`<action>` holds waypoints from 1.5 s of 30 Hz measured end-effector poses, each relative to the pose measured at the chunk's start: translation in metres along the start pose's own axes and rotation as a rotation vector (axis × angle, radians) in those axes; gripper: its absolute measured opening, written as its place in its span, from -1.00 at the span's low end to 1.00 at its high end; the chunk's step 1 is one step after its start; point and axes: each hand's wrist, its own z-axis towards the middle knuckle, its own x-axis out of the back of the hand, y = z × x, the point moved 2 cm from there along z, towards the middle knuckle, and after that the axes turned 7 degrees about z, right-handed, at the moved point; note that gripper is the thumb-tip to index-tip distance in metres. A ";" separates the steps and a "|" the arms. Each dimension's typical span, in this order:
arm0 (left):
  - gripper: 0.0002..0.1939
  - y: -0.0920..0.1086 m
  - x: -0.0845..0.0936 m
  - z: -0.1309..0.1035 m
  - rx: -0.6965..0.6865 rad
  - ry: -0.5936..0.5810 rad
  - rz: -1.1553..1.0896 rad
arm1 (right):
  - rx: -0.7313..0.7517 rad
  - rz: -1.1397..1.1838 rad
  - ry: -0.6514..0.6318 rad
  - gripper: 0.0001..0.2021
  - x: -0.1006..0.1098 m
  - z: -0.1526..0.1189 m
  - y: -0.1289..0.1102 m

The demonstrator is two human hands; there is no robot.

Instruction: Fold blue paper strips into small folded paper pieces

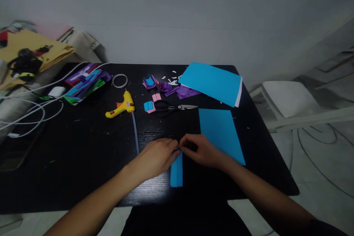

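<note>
A folded strip of blue paper [176, 173] lies near the front edge of the black table. At its far end, my left hand [159, 156] rests over it with fingers bent and pressed on the paper. My right hand [200, 149] pinches the same end from the right, thumb and forefinger together. The fingers hide that end of the strip. Partly under my right forearm is a flat blue sheet [221, 129]. Beyond my hands lie black-handled scissors [177, 108], closed and pointing right, beside small folded blue and pink paper pieces [149, 106].
A yellow glue gun [123, 106] with its grey cord lies left of the scissors. Behind are a tape ring [120, 80], purple paper pieces [186, 91], white scraps and a blue sheet stack [211, 81]. White cables [38, 108] cross the left side. A white chair [287, 99] stands right.
</note>
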 end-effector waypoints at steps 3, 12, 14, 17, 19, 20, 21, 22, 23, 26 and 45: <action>-0.80 0.000 0.000 0.000 -0.002 -0.006 0.013 | 0.005 -0.005 -0.002 -0.95 0.000 0.000 0.000; -0.79 -0.001 -0.002 -0.001 0.021 -0.030 0.011 | -0.004 -0.023 -0.002 -0.95 0.001 0.001 0.001; -0.79 -0.001 -0.002 -0.001 0.021 -0.027 0.016 | -0.002 -0.016 -0.002 -0.95 0.000 0.001 0.001; -0.79 -0.001 -0.001 -0.001 0.014 -0.022 0.015 | -0.012 -0.006 0.002 -0.95 0.000 0.001 0.002; -0.80 -0.001 -0.001 -0.001 0.005 -0.015 0.015 | -0.012 -0.004 0.006 -0.96 -0.001 0.001 0.002; -0.80 -0.001 -0.001 -0.001 0.001 -0.013 0.014 | -0.007 -0.004 0.007 -0.96 -0.001 0.001 0.002; -0.80 -0.001 -0.001 -0.001 -0.001 -0.012 0.012 | -0.002 -0.005 0.005 -0.96 -0.001 0.001 0.001; -0.80 -0.001 0.000 -0.001 -0.002 -0.011 0.009 | 0.002 -0.007 0.003 -0.96 -0.001 0.001 0.001; -0.80 -0.001 0.000 -0.001 -0.003 -0.012 0.008 | 0.002 -0.009 -0.001 -0.96 -0.001 0.001 0.000; -0.80 0.000 0.001 -0.001 -0.002 -0.019 0.006 | -0.012 -0.009 -0.005 -0.96 -0.001 0.001 -0.001; -0.80 -0.004 0.001 -0.004 -0.004 -0.018 -0.001 | -0.025 0.001 0.001 -0.96 -0.002 0.001 -0.002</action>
